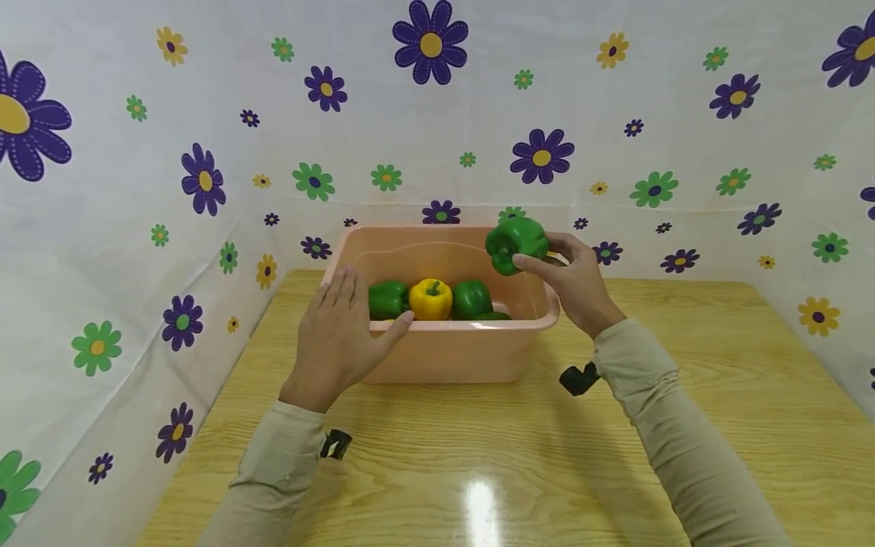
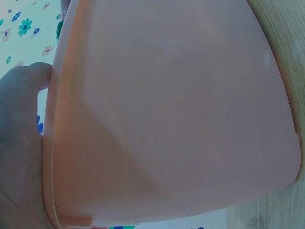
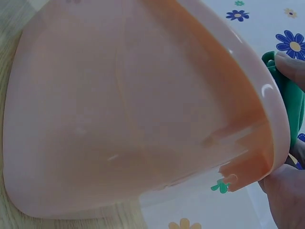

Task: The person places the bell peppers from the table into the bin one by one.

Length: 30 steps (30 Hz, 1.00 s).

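My right hand [image 1: 577,281] grips a green bell pepper [image 1: 521,237] above the right end of a pink plastic basin [image 1: 444,353]. The thumb presses near the pepper's stem end, and the fingers are partly hidden behind it. In the right wrist view, part of the green pepper [image 3: 290,102] shows past the basin's rim. My left hand [image 1: 335,327] rests on the basin's left front corner, fingers straight and thumb along the front rim. Inside lie a yellow bell pepper [image 1: 431,301], a green one [image 1: 387,298] to its left and another green one [image 1: 472,298] to its right.
The basin stands on a wood-grain table [image 1: 424,441] near the back wall. A white sheet with printed flowers [image 1: 410,114] hangs behind and along both sides. Small black devices are strapped at both wrists, one by the right sleeve [image 1: 636,365].
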Tool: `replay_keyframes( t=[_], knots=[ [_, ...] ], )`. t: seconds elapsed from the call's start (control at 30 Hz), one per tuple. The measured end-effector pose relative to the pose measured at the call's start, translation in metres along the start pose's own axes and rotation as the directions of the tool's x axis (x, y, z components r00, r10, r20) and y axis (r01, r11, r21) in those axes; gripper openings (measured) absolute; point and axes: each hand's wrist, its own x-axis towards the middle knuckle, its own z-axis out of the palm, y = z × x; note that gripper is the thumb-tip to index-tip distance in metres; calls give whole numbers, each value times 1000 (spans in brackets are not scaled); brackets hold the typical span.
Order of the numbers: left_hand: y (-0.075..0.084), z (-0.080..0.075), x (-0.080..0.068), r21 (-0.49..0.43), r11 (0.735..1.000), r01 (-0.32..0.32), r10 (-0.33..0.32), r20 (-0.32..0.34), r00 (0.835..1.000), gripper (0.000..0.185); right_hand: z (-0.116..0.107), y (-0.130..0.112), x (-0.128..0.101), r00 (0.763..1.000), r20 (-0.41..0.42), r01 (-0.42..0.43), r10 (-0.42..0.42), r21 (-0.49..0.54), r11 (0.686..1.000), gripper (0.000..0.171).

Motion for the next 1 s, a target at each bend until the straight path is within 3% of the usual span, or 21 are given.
replay_keyframes(
  t=[0.57, 0.8, 1.0],
  knots=[
    [-1, 1, -1, 0, 1000, -5, 5, -22, 1000, 104, 0, -1, 0, 996, 85, -32, 32, 0, 999, 63],
    [-2, 1, 0, 8, 1000, -18, 18, -35, 999, 104, -7, -8, -1, 982, 181, -56, 56, -5, 998, 81],
    [-2, 1, 0, 3, 1000, -16, 16, -36, 999, 103, -7, -8, 0, 982, 175, -69, 68, -4, 998, 80]
  ],
)
